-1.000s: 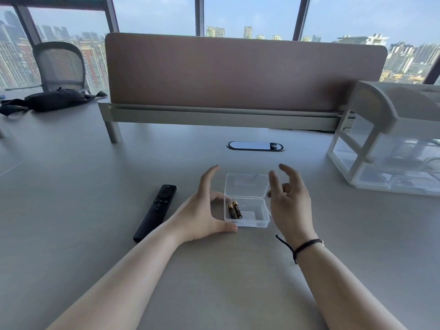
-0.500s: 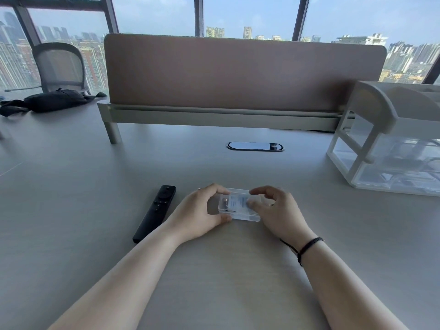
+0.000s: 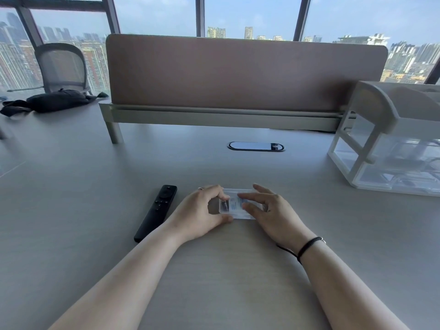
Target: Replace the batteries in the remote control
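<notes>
A small clear plastic box [image 3: 234,206] lies on the grey table [image 3: 95,186] with its lid down; a dark battery shows faintly through its left end. My left hand [image 3: 202,210] grips the box's left end, thumb at the near edge and fingers curled over the top. My right hand [image 3: 269,210] has its fingers laid across the lid and its thumb at the near right edge. A slim black remote control [image 3: 157,211] lies face up just left of my left hand, untouched.
A brown desk divider [image 3: 245,72] runs across the back. An oval cable port [image 3: 256,146] sits in the table beyond the box. A white-framed clear drawer unit [image 3: 390,144] stands at the right. A black bag [image 3: 54,100] and a mesh chair [image 3: 62,65] are far left.
The box's lid stood open with batteries visible a second ago; both hands closed in and the lid is now down. The right fingers have spread flatter across the lid since half a second ago.
</notes>
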